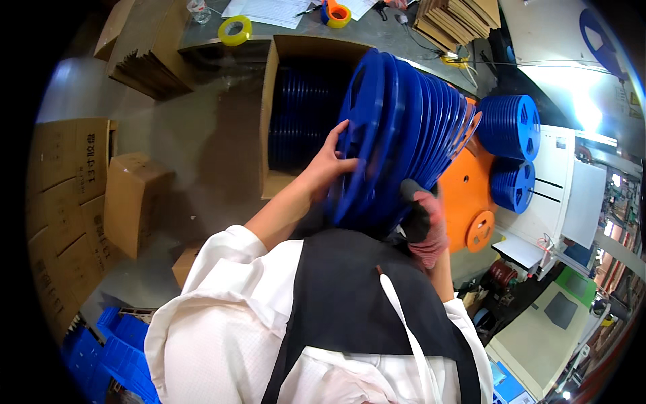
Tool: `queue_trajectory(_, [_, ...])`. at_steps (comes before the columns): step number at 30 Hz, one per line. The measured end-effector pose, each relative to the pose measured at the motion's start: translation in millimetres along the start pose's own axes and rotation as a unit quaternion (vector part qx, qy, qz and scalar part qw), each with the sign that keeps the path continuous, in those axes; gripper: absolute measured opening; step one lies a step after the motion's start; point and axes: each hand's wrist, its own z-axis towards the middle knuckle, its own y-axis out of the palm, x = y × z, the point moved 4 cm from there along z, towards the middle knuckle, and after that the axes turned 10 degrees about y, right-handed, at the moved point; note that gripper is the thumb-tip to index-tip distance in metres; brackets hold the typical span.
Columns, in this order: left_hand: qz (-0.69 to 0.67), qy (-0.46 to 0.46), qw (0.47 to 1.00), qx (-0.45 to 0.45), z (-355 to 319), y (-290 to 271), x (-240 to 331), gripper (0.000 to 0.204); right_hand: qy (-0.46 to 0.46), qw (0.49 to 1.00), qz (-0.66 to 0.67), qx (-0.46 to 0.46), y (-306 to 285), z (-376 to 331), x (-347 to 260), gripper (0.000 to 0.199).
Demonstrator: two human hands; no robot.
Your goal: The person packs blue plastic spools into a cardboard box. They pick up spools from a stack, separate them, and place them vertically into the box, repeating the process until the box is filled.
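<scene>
Between my two hands is a thick stack of blue plastic reel discs (397, 128), tilted and fanned out at its right end. My bare left hand (334, 161) presses on the stack's left face, thumb and fingers spread over the outer disc. On the stack's lower right side, my right hand (424, 219), in a red and dark grey glove, grips the discs; its fingertips are partly hidden. Just left of the stack, an open cardboard box (268, 128) holds more blue discs (303, 114) in rows. The held stack overlaps the box's right side.
An orange round surface (464, 178) lies to the right, with two blue disc stacks (515, 128) and a small orange disc (480, 231). On the grey table (269, 44) are yellow tape (235, 31), papers and a tape dispenser (335, 13). Cardboard boxes (138, 195) stand at left.
</scene>
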Motion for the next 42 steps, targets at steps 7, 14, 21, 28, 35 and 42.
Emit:
queue_trajectory(7, [-0.277, 0.118, 0.950, -0.079, -33.0, -65.0, 42.0, 0.064, 0.039, 0.962, 0.270, 0.000, 26.1, 0.5, -32.1, 0.044])
queue_trajectory(14, [-0.456, 0.162, 0.856, -0.184, -38.3, -77.1, 28.1, 0.077, 0.047, 0.953, 0.298, 0.011, 17.5, -3.3, -23.2, 0.043])
queue_trajectory(21, [-0.514, 0.174, 0.811, -0.220, -30.1, -77.4, 24.7, 0.077, 0.024, 0.951, 0.305, 0.033, 20.5, -9.6, -26.9, 0.045])
queue_trajectory(28, [-0.450, 0.280, 0.827, -0.187, -32.7, -80.1, 34.1, 0.088, -0.089, 0.904, 0.404, -0.106, -20.7, -15.0, -14.8, 0.051])
queue_trajectory(35, [-0.450, 0.278, 0.842, -0.105, -60.8, -106.8, 19.4, 0.081, -0.204, 0.842, 0.472, -0.164, -52.3, -36.4, -19.3, 0.063])
queue_trajectory(42, [-0.389, 0.288, 0.862, -0.149, -62.3, -119.4, 26.4, 0.077, -0.252, 0.860, 0.414, -0.161, -68.9, -47.6, -26.5, 0.071])
